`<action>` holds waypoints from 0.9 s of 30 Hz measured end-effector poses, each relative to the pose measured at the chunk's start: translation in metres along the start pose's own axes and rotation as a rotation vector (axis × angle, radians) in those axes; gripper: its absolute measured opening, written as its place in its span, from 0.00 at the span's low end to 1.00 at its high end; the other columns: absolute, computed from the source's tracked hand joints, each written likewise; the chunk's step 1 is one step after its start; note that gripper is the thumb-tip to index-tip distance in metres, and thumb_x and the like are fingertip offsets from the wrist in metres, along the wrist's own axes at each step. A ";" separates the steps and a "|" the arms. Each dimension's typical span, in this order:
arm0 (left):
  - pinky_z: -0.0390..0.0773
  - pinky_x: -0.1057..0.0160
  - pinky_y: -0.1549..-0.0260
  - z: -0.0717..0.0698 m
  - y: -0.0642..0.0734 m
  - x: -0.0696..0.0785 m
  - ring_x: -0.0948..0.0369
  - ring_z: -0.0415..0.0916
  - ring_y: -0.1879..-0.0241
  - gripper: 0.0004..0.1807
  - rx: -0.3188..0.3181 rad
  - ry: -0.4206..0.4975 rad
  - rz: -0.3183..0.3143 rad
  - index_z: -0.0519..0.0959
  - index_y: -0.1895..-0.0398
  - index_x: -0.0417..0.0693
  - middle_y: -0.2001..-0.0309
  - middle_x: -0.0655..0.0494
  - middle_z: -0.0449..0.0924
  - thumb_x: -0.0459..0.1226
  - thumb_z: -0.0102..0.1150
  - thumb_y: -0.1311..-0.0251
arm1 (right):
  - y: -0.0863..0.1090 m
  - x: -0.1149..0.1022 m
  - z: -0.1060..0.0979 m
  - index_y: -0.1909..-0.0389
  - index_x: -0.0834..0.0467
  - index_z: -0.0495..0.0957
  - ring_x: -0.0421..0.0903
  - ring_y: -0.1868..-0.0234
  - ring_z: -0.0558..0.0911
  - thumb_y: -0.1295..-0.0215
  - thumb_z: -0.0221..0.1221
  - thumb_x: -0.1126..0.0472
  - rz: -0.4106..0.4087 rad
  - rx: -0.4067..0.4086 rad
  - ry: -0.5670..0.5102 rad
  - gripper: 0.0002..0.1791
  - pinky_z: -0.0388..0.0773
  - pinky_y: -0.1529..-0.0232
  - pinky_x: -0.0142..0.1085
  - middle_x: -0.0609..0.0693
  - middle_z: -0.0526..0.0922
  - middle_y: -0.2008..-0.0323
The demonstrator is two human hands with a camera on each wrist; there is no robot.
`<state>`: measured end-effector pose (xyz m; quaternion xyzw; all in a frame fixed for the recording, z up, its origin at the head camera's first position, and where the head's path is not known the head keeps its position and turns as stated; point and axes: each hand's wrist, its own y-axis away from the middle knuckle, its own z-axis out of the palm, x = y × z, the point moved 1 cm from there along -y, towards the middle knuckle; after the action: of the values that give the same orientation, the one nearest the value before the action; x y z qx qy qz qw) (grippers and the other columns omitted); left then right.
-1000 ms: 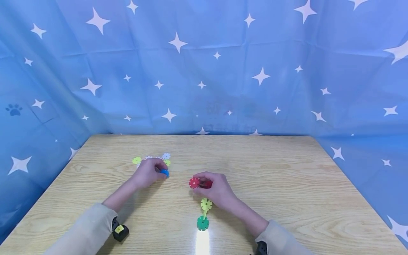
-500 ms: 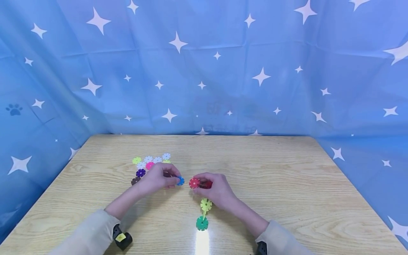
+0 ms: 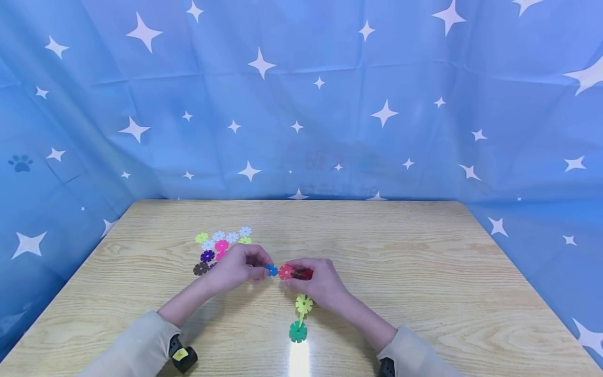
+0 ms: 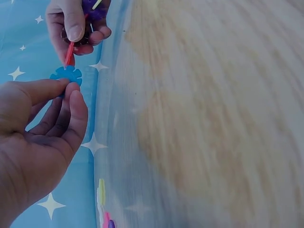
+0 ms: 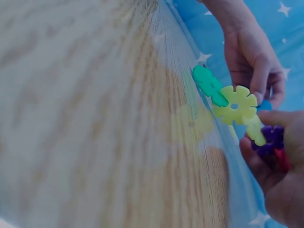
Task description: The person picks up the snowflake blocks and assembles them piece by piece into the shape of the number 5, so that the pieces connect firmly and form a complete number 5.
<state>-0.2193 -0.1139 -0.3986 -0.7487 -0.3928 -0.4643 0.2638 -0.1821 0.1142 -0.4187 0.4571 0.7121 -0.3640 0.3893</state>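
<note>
My left hand (image 3: 237, 269) pinches a blue snowflake disc (image 3: 271, 269) between thumb and fingertips. Opposite it, my right hand (image 3: 320, 280) grips a chain of linked snowflake discs. At the chain's near end a red disc (image 3: 285, 272) faces the blue one. In the left wrist view the red disc's edge meets the rim of the blue disc (image 4: 66, 75); whether the slots interlock I cannot tell. Below the right hand hang yellow discs (image 5: 235, 105) and a green disc (image 5: 209, 85). A purple disc (image 5: 271, 138) shows by the right palm, where fingers hide part of the chain.
Loose snowflake discs lie left of centre on the wooden table (image 3: 400, 251), among them white, pink (image 3: 221, 245), yellow-green, purple and dark brown (image 3: 200, 268) ones. The left forearm and hand cover some. A blue star-patterned curtain (image 3: 301, 104) stands behind.
My left hand has carried the blue disc rightward from the loose pile to the red disc, uncovering pink, purple and brown discs. My right hand has stayed nearly still with the chain.
</note>
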 end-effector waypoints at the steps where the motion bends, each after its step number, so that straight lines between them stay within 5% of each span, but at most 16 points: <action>1: 0.85 0.60 0.68 0.000 0.000 0.000 0.56 0.80 0.69 0.06 0.001 -0.009 0.007 0.84 0.61 0.39 0.67 0.52 0.82 0.23 0.64 0.38 | 0.000 0.000 0.000 0.49 0.64 0.86 0.45 0.58 0.87 0.40 0.72 0.67 0.002 -0.002 -0.001 0.18 0.84 0.58 0.30 0.54 0.89 0.58; 19: 0.84 0.64 0.59 0.001 0.001 -0.002 0.55 0.83 0.61 0.05 0.022 -0.088 0.079 0.88 0.64 0.44 0.65 0.52 0.87 0.27 0.68 0.39 | 0.000 -0.001 0.003 0.50 0.62 0.87 0.43 0.57 0.87 0.39 0.71 0.66 0.006 -0.043 -0.017 0.15 0.84 0.59 0.30 0.53 0.89 0.56; 27: 0.83 0.64 0.63 0.000 0.002 -0.003 0.57 0.83 0.62 0.04 0.034 -0.078 0.080 0.87 0.66 0.43 0.66 0.53 0.86 0.27 0.68 0.40 | -0.002 -0.001 0.005 0.51 0.61 0.88 0.40 0.61 0.85 0.38 0.71 0.66 0.011 -0.050 -0.008 0.14 0.82 0.63 0.30 0.51 0.89 0.57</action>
<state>-0.2184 -0.1154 -0.4013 -0.7768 -0.3804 -0.4169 0.2793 -0.1827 0.1086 -0.4202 0.4495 0.7170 -0.3459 0.4053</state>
